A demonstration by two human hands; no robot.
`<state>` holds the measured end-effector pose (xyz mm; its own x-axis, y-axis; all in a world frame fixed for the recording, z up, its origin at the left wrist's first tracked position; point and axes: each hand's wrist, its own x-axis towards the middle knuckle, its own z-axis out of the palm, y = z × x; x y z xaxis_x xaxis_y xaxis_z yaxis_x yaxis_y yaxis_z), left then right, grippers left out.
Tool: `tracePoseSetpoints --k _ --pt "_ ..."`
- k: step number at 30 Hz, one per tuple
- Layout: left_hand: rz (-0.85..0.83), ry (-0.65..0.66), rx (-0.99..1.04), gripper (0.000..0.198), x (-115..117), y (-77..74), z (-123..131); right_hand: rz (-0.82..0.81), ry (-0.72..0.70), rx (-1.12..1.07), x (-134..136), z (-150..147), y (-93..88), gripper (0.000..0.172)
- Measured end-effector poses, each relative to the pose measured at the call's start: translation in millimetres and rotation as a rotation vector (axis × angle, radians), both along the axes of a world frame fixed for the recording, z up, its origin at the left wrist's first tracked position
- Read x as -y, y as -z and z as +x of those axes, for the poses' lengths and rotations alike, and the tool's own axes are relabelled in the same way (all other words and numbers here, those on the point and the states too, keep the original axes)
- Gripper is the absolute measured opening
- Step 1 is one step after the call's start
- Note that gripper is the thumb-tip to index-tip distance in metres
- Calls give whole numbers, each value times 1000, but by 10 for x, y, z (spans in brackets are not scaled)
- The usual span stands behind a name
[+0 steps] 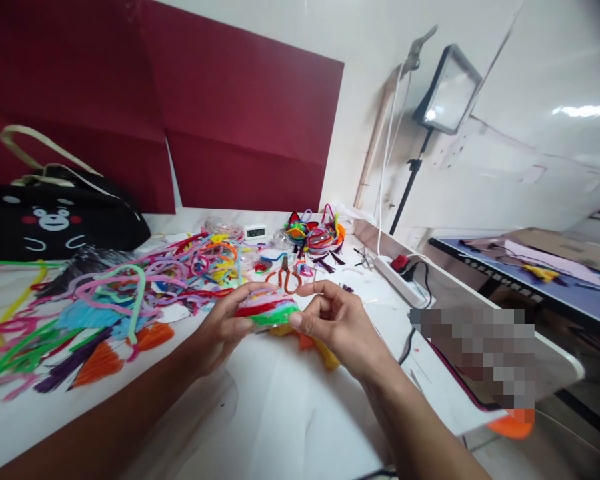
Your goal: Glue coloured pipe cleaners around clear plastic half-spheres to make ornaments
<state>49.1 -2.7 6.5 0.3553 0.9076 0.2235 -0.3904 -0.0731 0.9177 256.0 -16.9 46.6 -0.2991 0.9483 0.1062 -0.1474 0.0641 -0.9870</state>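
Both my hands hold a small bundle of coloured pipe cleaners [267, 309], striped pink, white, red and green, just above the white table [280, 413]. My left hand [225, 327] wraps its fingers round the bundle's left end. My right hand [333, 320] pinches the right end between thumb and fingertips. Orange and yellow fuzzy ends [320, 350] hang below the bundle, under my right hand.
A tangled heap of pipe cleaners [130, 293] covers the table's left side. Red-handled pliers [285, 277] lie just beyond my hands. Farther back are a small digital clock [255, 232], finished colourful pieces [315, 237], a black bear bag [55, 220], a power strip [403, 277] and a lamp on a stand [447, 90].
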Motion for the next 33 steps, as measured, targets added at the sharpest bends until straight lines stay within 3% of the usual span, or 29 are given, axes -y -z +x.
tracePoseSetpoints --k 6,13,18,25,29,33 --pt "7 100 44 51 8 -19 8 -3 -53 20 -20 34 56 50" --pt "14 107 87 45 5 -5 16 47 18 69 -8 14 76 42" --pt "23 106 94 44 17 -17 4 50 -96 -45 2 -14 86 41" --pt "28 114 46 53 -16 -23 -18 52 -96 -135 -6 -23 119 38" --pt "68 22 -21 59 -16 -66 5 68 -37 -156 -19 -4 130 39" --pt "98 -132 -55 51 0 -95 18 108 28 -141 -33 8 138 40"
